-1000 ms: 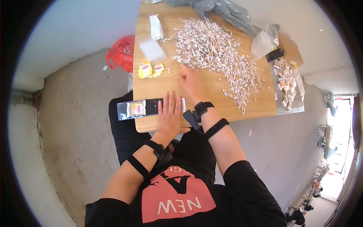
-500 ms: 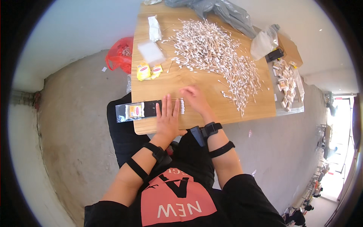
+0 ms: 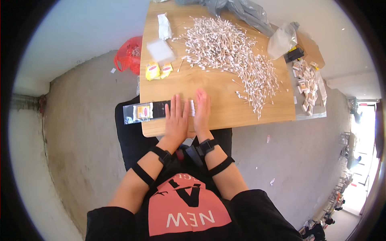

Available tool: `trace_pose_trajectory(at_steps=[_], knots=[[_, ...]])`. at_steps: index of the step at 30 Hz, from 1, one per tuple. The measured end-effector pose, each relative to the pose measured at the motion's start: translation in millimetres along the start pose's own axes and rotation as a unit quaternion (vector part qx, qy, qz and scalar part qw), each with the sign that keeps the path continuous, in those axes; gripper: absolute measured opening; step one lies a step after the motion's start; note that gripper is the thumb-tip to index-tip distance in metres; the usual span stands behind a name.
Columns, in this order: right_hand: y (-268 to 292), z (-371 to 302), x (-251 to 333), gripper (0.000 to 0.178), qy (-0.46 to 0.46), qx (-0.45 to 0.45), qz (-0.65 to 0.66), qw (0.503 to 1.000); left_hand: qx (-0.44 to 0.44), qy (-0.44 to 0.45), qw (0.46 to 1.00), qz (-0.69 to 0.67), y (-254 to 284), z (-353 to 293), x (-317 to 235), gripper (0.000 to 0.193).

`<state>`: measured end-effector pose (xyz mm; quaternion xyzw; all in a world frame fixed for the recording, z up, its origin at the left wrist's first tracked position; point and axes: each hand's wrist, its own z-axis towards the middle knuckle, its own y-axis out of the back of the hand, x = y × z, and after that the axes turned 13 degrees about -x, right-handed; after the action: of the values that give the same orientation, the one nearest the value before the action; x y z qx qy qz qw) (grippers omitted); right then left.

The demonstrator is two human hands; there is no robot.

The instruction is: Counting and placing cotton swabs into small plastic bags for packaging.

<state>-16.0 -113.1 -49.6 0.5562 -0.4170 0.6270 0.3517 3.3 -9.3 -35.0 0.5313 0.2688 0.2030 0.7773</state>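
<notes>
Cotton swabs (image 3: 191, 108): hands (image 3: 202, 108) now closer together.

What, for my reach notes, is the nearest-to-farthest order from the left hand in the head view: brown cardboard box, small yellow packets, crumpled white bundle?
1. Yellow packets: ahead of the left hand, slightly left.
2. Crumpled white bundle: farther ahead.
3. Brown cardboard box: far right.

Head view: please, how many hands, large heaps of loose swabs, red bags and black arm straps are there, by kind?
Left hand and right hand: 2
Large loose swab heap: 1
Red bag: 1
Black arm straps: 4
Total: 8
</notes>
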Motion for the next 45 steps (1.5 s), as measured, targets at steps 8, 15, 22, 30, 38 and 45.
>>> trace_pose_trajectory(at_steps=[8,15,22,30,38,45], knots=[[-7.5,7.5,1.2,0.046,-0.004,0.057,-0.015,0.998,-0.011,-0.038,0.999,0.007,-5.2,-3.5,1.1,0.073],[3.6,8.3,-2.5,0.05,-0.136,0.058,0.122,0.981,0.089,0.0,0.994,-0.057,19.5,4.2,-2.6,0.117],[0.0,0.9,-5.9,0.054,-0.083,0.015,0.089,0.992,0.034,0.029,0.994,-0.099,21.9,2.0,5.9,0.129],[-1.7,2.3,-5.6,0.045,-0.096,0.052,0.082,0.991,0.071,0.022,0.996,-0.055,24.3,3.8,2.8,0.128],[11.8,13.2,15.3,0.033,0.162,0.025,-0.295,0.941,0.025,0.025,0.998,-0.057,14.3,-3.9,6.8,0.131],[-0.9,11.3,10.1,0.038,0.266,0.03,-0.412,0.871,-0.001,0.021,1.0,0.001,8.8,-5.9,4.5,0.117]])
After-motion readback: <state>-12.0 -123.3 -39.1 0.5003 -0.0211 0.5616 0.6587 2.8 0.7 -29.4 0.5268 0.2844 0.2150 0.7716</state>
